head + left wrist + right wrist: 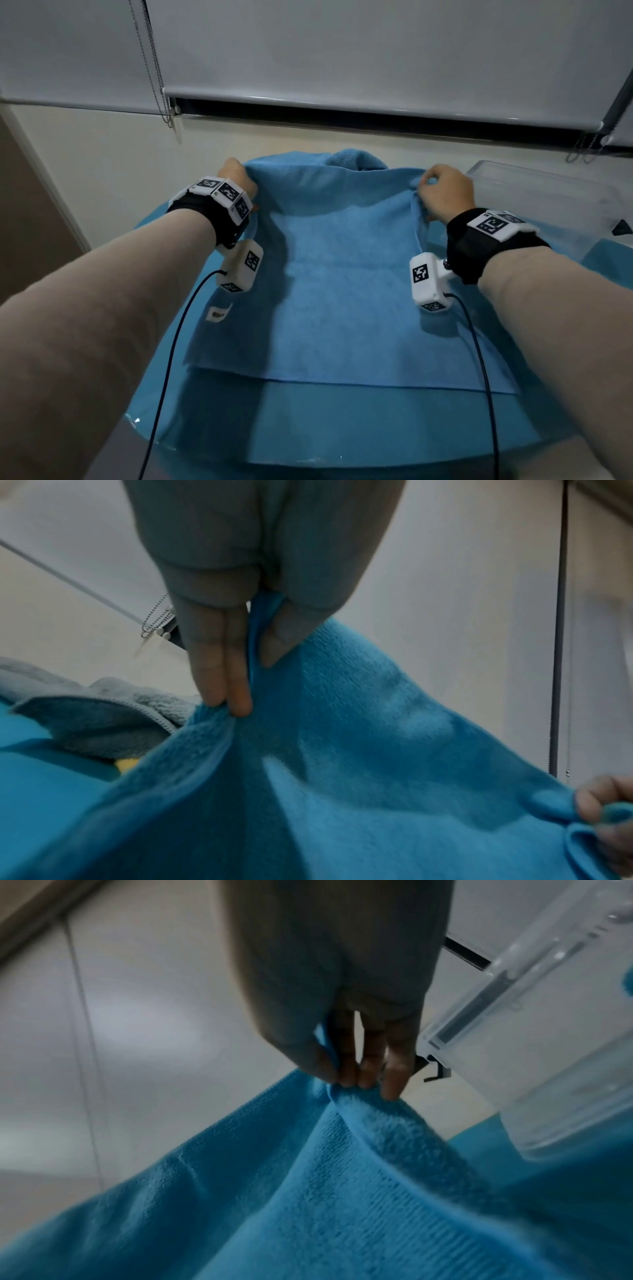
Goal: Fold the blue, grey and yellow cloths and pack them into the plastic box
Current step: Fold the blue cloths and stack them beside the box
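On the table (342,445), your left hand (236,178) and right hand (445,193) pinch the blue cloth (342,291) by 2 far corners; it is soft and will sag.

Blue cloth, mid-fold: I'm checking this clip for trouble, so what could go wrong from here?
The left hand and right hand only pinch the blue cloth at its far corners, so a corner may slip and skew the fold. The grey cloth lies bunched just behind and could get dragged. The plastic box sits close beside the right hand and may be bumped.
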A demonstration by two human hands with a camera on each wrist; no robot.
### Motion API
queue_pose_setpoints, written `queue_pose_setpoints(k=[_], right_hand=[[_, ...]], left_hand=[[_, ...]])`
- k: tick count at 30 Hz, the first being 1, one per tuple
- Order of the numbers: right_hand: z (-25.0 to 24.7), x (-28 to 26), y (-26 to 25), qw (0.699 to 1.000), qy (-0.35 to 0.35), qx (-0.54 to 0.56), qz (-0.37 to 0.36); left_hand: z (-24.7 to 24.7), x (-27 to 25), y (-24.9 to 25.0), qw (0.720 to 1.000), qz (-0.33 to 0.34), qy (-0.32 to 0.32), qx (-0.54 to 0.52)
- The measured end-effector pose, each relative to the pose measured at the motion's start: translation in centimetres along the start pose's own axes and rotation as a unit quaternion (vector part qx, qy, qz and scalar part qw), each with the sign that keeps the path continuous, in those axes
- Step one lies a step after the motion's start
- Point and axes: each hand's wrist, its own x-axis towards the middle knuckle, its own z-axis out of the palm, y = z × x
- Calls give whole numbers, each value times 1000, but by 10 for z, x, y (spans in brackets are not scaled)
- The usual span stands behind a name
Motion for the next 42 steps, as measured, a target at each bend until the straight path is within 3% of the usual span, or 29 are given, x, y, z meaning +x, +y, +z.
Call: queue_pose_setpoints(k=[4,7,14,19,22,26,30,33,36,42], right_hand=[[-9,-4,16,980,-22,-190,-62],[-14,-7,24,969,-14,-241,-45],[-18,-12,24,979,41,-189,-68],[-13,-1,30,997,2,-67,36],[-13,-4,34,995,3,-85,53],[-18,-1,44,996,26,-64,61],[-9,7,41,984,-32,89,154],[0,9,38,990,-58,48,116],[4,10,42,987,-85,78,111],[-3,6,50,991,-26,85,101]], left_hand=[[-5,-13,5,999,-3,-13,-43],[-12,-31,7,999,2,15,-32],[-15,-35,-2,994,0,17,-107],[-6,-41,2,973,-47,-44,-223],[1,-42,0,945,-76,-46,-316],[2,-40,0,928,-97,-51,-357],[7,-39,2,923,-104,-54,-367],[10,-41,4,923,-99,-50,-368],[12,-36,1,914,-111,-57,-387],[12,-41,-3,899,-121,-65,-415]])
